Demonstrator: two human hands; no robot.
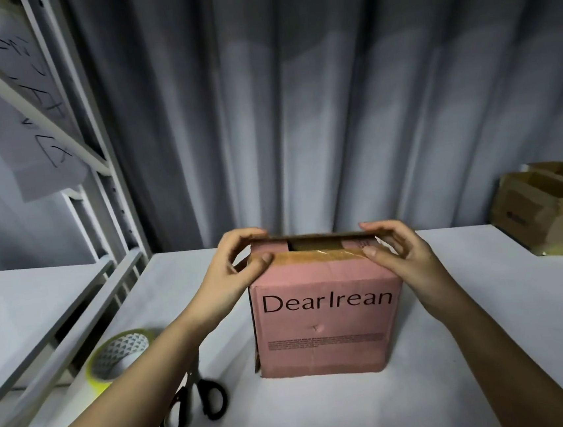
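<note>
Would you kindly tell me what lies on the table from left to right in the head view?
Yellow tape roll → black-handled scissors → pink DearIrean box → brown cardboard boxes.

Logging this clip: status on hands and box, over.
Left hand and right hand each pinch top flaps of pink box. Flaps not fully shut, gap showing. Scissors and tape roll lie left, clear of box.

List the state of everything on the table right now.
pink box, upright, top nearly closed, a gap left.
left hand, pinches the box top at its left end.
right hand, pinches the box top at its right end.
tape roll, lying flat.
scissors, lying flat, blades partly hidden.
brown boxes, open-topped.
</note>
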